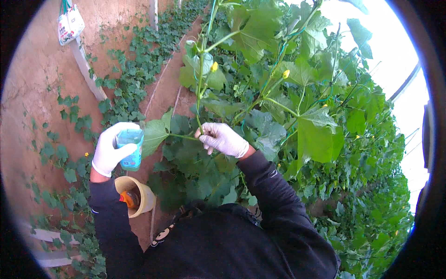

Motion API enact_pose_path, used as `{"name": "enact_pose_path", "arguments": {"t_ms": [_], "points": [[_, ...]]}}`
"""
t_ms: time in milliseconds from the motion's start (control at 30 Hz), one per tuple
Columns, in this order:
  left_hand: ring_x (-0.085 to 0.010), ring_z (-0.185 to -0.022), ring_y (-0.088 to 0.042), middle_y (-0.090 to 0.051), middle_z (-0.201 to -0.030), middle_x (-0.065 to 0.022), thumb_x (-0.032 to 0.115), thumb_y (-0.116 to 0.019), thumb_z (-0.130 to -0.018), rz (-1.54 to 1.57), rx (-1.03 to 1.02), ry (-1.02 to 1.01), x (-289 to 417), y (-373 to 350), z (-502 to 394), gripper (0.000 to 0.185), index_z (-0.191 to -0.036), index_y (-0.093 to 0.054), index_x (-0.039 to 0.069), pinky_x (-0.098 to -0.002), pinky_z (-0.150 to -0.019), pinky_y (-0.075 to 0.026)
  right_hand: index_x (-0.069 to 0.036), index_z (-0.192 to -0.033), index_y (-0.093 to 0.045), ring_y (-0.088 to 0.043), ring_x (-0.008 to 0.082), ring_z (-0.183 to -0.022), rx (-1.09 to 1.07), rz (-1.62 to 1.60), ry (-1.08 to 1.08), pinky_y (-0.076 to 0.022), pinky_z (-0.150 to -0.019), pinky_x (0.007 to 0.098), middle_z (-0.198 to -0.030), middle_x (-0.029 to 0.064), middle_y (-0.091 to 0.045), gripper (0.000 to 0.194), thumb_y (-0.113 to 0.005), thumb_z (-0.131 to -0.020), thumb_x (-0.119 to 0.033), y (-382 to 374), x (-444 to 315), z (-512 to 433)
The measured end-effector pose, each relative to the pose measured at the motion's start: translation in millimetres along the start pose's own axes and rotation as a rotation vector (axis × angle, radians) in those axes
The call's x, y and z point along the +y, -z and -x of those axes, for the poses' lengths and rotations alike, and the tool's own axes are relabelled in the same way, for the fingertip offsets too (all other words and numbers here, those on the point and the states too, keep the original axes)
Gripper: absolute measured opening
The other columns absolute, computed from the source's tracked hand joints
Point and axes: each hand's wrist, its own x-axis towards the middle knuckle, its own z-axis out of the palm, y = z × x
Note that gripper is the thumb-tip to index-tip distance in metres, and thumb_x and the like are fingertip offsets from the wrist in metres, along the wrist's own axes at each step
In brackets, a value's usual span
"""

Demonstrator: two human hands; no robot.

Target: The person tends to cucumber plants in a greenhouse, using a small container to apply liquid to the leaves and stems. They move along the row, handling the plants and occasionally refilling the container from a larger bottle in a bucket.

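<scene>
My left hand (pixel 110 148), in a white glove, grips a translucent blue plastic container (pixel 131 148) that bears printing. My right hand (pixel 223 137), gloved too, pinches the green stem of a climbing vine (pixel 199 94), which looks like a cucumber or loofah plant. A leaf stalk (pixel 183 136) runs left from those fingers to a broad leaf (pixel 153 136) close to the container. Higher on the vine sits a yellow flower bud (pixel 214 66). Another yellow bud (pixel 286 74) is on a neighbouring vine to the right. What lies inside my right fingers is hidden.
Below my left hand stands a cream bucket (pixel 150 195) with an orange object (pixel 130 199) inside. Trellis strings (pixel 278 52) hold up dense vines on the right. An earthen wall (pixel 38 76) rises at left, with a white printed bag (pixel 70 24) hanging near a pale post (pixel 85 69).
</scene>
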Motion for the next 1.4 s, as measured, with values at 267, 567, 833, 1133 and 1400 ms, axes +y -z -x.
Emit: {"name": "enact_pose_path", "arguments": {"t_ms": [267,567,833,1133,1400], "points": [[-0.0139,-0.099,-0.067,-0.07,-0.11,-0.0051,0.006,-0.076,-0.081,0.013,-0.004,-0.045,-3,1,0,0.045,-0.124,-0.064,0.0,-0.0318,-0.089,-0.054,0.001,-0.11,-0.066,-0.069,0.0121,-0.08,-0.056,0.143,-0.056,-0.0575,-0.076,0.0291,-0.087,0.0029,-0.07,0.018,-0.057,-0.105,-0.014,11,9,-9],[-0.0143,-0.098,-0.068,-0.07,-0.11,-0.005,0.006,-0.076,-0.081,0.08,-0.029,-0.022,-9,1,-2,0.044,-0.123,-0.065,0.001,-0.0318,-0.089,-0.054,0.001,-0.109,-0.067,-0.071,0.0142,-0.086,-0.051,0.137,0.066,-0.0556,-0.082,0.0316,-0.092,0.0059,-0.073,0.016,-0.062,-0.102,-0.012,14,11,-8],[-0.0138,-0.102,-0.066,-0.07,-0.111,-0.0046,0.004,-0.076,-0.08,0.002,-0.02,-0.048,-10,1,-1,0.044,-0.123,-0.065,0.001,-0.0318,-0.091,-0.053,0.002,-0.103,-0.067,-0.073,0.0161,-0.082,-0.079,0.265,0.046,-0.0558,-0.078,0.0329,-0.086,0.009,-0.075,0.014,-0.062,-0.1,-0.011,19,13,-10],[-0.0137,-0.102,-0.066,-0.07,-0.111,-0.0044,0.007,-0.077,-0.081,0.014,-0.022,-0.041,-15,-1,3,0.045,-0.124,-0.064,0.001,-0.0317,-0.092,-0.053,0.004,-0.112,-0.064,-0.074,0.02,-0.077,0.151,0.524,-0.008,-0.0555,-0.074,0.0344,-0.082,0.0126,-0.075,0.026,-0.066,-0.099,-0.019,8,3,-9],[-0.0127,-0.101,-0.065,-0.069,-0.11,-0.0035,0.008,-0.077,-0.081,0.089,-0.068,0.018,-16,-4,3,0.045,-0.123,-0.064,0.0,-0.0309,-0.09,-0.053,0.001,-0.158,-0.025,-0.069,0.0134,-0.08,0.578,-0.166,0.34,-0.0558,-0.074,0.0291,-0.092,0.0099,-0.072,0.075,-0.067,-0.098,-0.014,18,-36,-58]]}}
